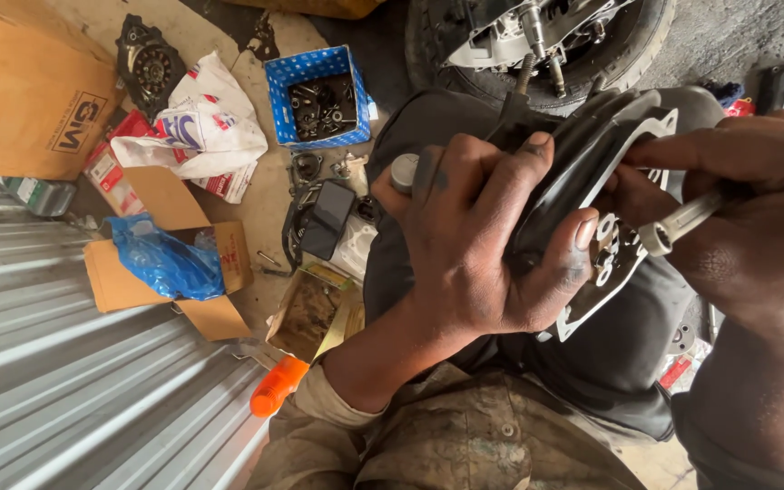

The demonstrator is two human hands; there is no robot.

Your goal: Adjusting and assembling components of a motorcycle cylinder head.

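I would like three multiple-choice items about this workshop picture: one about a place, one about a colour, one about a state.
1. Where is the orange handle?
A. Inside the blue box
B. On the floor beside the corrugated metal sheet
C. In the right hand

2. What colour is the small open box that holds the dark metal parts?
A. Blue with white dots
B. Red
C. Green

3. What is the state of the left hand?
A. Empty and flat on the floor
B. Gripping the black engine cover
C. Holding the phone

Answers:
1 B, it lies low by the sheet's edge.
2 A, its walls show blue with dots.
3 B, the fingers wrap over the cover, while the right hand holds a metal socket tool.
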